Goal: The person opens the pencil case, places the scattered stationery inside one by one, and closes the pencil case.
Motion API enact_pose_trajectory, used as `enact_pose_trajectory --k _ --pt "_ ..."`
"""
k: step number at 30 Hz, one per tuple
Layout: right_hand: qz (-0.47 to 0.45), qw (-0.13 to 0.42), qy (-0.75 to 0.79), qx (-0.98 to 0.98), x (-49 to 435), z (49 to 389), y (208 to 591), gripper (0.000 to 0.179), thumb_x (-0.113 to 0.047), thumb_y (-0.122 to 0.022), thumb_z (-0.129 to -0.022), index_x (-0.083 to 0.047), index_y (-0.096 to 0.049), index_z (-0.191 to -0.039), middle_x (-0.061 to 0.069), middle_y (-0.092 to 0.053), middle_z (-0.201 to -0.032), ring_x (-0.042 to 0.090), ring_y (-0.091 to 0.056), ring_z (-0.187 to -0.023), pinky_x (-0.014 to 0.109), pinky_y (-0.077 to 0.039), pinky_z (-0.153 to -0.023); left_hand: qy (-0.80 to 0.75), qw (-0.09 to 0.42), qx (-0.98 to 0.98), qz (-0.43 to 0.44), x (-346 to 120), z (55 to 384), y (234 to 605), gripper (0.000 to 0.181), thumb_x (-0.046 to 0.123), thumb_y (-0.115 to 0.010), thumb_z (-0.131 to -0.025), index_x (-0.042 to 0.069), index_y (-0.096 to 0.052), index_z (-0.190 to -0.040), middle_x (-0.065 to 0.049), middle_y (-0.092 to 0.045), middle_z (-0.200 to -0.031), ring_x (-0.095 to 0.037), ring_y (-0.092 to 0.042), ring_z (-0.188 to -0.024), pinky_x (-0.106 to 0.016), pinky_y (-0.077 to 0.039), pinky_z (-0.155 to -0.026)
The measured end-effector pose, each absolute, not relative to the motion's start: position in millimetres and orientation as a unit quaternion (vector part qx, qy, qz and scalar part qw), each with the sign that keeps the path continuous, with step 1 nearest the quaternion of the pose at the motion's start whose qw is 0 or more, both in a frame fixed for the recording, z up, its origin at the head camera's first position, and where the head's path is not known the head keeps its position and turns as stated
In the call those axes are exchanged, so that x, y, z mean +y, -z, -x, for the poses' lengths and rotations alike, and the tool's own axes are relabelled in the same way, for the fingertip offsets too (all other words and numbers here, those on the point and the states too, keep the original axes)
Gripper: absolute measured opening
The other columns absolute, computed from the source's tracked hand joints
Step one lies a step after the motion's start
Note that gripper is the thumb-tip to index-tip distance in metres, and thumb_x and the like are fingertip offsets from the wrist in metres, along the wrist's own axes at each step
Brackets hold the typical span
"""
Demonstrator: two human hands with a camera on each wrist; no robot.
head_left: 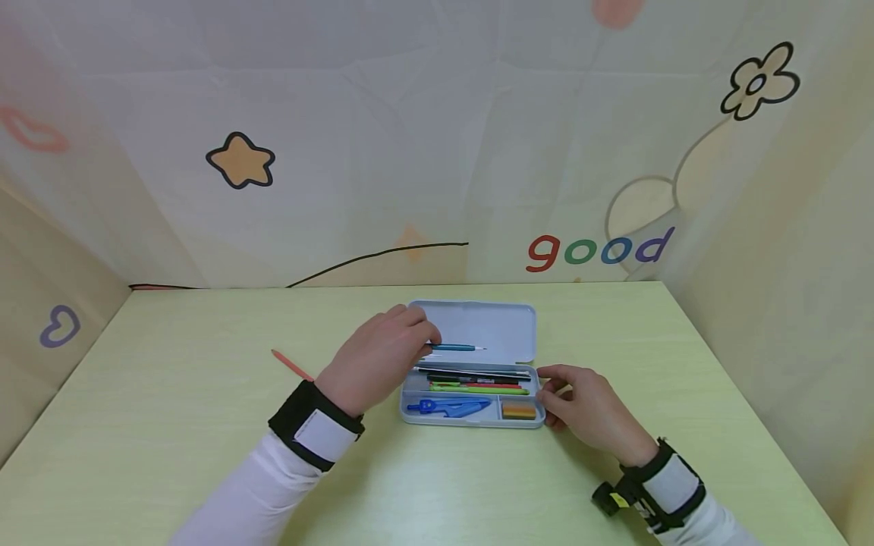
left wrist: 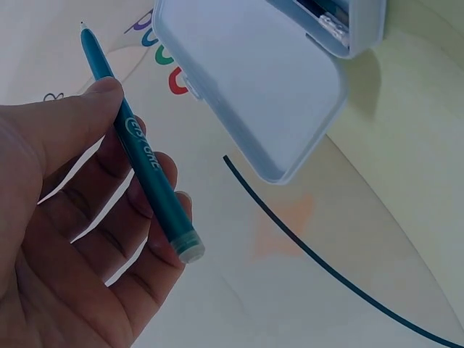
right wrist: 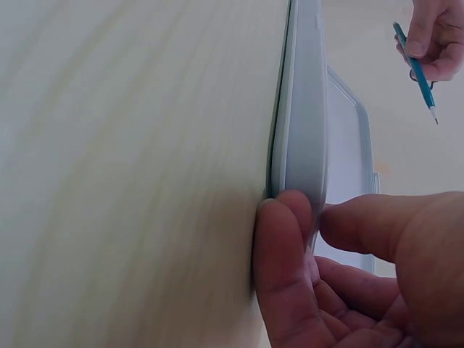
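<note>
A teal pen point(left wrist: 161, 194) is pinched between the thumb and fingers of my left hand point(head_left: 382, 355), over the raised lid point(head_left: 488, 318) of a light blue pencil case point(head_left: 471, 425). In the head view its tip points right. My right hand point(head_left: 595, 403) grips the case's right end, with thumb and fingers at the edge in the right wrist view. Inside the case lie several pens, among them a green one point(head_left: 478, 390), beside a blue compass point(head_left: 426, 406), a blue set square point(head_left: 467, 409) and an orange-and-yellow block point(head_left: 519, 411).
A salmon-coloured stick point(head_left: 290, 364) lies on the pale wooden table point(head_left: 171, 425), left of the case and partly behind my left wrist. A printed white cloth point(head_left: 382, 152) hangs behind the table's back edge, with more cloth at both sides.
</note>
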State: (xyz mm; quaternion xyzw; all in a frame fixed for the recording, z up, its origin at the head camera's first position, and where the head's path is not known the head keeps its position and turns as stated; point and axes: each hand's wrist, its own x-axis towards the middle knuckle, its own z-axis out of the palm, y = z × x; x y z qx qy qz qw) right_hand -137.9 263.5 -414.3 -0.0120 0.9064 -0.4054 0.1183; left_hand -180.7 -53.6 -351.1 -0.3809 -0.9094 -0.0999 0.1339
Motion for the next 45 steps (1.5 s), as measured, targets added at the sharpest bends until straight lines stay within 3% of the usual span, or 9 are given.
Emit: enact_pose_trajectory --k 45 --pt "0.018 0.124 0.417 0.9 265 138 413 0.042 -0.006 -0.068 -0.104 0.004 -0.059 -0.144 0.012 -0.063 -0.104 0.021 -0.067 -0.075 0.03 -0.061 -0.068 0.112 0.063 -0.917 0.378 12 201 385 0.012 0.018 -0.077 -0.1 0.017 -0.08 -0.112 0.002 -0.072 -0.107 -0.016 -0.062 -0.096 -0.028 -0.056 -0.087"
